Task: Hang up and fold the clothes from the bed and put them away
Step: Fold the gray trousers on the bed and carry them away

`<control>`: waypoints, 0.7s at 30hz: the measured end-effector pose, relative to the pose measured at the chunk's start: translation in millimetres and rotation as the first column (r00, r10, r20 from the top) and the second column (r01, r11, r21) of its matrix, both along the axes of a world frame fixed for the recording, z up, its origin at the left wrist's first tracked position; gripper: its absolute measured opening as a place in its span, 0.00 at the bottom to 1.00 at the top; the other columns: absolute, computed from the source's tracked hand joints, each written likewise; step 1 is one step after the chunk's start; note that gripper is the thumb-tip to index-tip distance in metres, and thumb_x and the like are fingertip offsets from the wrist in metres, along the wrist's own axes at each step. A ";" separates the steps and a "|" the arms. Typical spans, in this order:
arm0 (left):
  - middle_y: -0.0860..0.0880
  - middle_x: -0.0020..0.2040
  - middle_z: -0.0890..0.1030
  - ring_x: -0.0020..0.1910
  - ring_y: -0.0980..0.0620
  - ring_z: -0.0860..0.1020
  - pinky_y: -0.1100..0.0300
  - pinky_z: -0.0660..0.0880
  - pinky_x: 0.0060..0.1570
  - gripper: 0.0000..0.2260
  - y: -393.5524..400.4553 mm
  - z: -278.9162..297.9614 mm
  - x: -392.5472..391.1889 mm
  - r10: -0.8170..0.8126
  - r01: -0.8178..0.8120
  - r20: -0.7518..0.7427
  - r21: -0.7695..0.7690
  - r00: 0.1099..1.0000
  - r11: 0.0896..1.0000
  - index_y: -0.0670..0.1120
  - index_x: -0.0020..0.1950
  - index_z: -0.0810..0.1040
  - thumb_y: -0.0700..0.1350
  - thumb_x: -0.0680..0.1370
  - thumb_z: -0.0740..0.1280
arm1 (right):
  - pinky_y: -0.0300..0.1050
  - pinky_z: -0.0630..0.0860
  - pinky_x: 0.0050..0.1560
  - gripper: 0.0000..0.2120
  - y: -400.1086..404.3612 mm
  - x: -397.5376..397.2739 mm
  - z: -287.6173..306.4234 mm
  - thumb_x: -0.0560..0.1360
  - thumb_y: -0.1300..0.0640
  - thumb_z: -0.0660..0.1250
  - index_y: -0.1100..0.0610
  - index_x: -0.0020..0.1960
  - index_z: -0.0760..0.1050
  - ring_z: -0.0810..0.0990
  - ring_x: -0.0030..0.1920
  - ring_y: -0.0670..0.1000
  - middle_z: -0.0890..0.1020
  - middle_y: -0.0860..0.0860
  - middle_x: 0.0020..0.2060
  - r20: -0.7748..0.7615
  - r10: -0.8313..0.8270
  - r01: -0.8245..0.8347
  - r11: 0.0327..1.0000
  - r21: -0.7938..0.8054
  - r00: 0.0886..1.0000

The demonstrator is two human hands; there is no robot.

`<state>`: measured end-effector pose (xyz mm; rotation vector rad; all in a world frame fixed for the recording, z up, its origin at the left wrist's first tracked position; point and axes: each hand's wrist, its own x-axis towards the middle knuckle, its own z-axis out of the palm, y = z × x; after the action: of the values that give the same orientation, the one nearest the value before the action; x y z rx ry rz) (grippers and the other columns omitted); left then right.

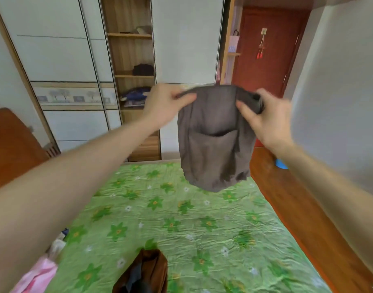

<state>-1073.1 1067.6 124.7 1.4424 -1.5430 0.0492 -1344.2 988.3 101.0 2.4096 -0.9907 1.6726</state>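
Observation:
A grey garment with a pocket hangs in the air over the far end of the bed, which has a green flowered cover. My left hand pinches its top edge at the left, and my right hand grips the bunched top edge at the right. A brown garment lies on the bed near the front edge. Pink and white clothes lie at the bed's front left.
A wardrobe with white sliding doors stands beyond the bed, its open middle section holding folded clothes on wooden shelves. A red door is at the back right. A wooden floor runs along the bed's right side.

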 end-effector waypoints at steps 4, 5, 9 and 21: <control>0.52 0.31 0.83 0.28 0.57 0.75 0.57 0.68 0.32 0.15 65.7 -149.8 -10.3 -0.045 0.022 0.082 0.263 0.996 0.965 0.46 0.46 0.90 0.58 0.79 0.74 | 0.45 0.77 0.32 0.09 65.3 -41.9 -133.8 0.79 0.49 0.72 0.54 0.52 0.84 0.83 0.32 0.52 0.85 0.50 0.35 -0.272 0.103 -0.090 0.994 0.061 0.957; 0.53 0.35 0.85 0.29 0.59 0.77 0.58 0.70 0.32 0.14 84.3 -188.6 -14.2 -0.067 0.021 0.116 0.362 0.991 0.932 0.49 0.50 0.90 0.58 0.79 0.73 | 0.41 0.73 0.30 0.10 82.7 -51.7 -166.8 0.78 0.48 0.70 0.55 0.50 0.84 0.82 0.31 0.51 0.84 0.48 0.34 -0.360 0.158 -0.128 0.986 0.106 0.920; 0.54 0.45 0.87 0.42 0.55 0.83 0.56 0.79 0.45 0.13 147.7 -329.7 -40.2 -0.204 0.054 0.139 0.687 0.969 0.725 0.54 0.57 0.88 0.59 0.83 0.67 | 0.43 0.72 0.33 0.08 140.0 -82.1 -289.6 0.80 0.50 0.69 0.53 0.54 0.81 0.83 0.37 0.50 0.84 0.47 0.40 -0.638 0.364 -0.109 0.909 0.402 0.678; 0.48 0.52 0.84 0.53 0.45 0.83 0.49 0.76 0.50 0.14 266.4 -533.4 -124.3 -0.411 -0.061 0.257 0.899 0.875 0.434 0.47 0.56 0.82 0.55 0.85 0.63 | 0.54 0.75 0.46 0.21 280.2 -135.3 -508.1 0.83 0.56 0.57 0.52 0.76 0.67 0.81 0.55 0.61 0.82 0.54 0.56 -0.708 0.536 0.252 0.685 0.683 0.459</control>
<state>-1197.4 1334.0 -408.7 2.1703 -2.2859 -0.7565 -1479.5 1268.5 -407.1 3.2077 -1.2999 -0.3795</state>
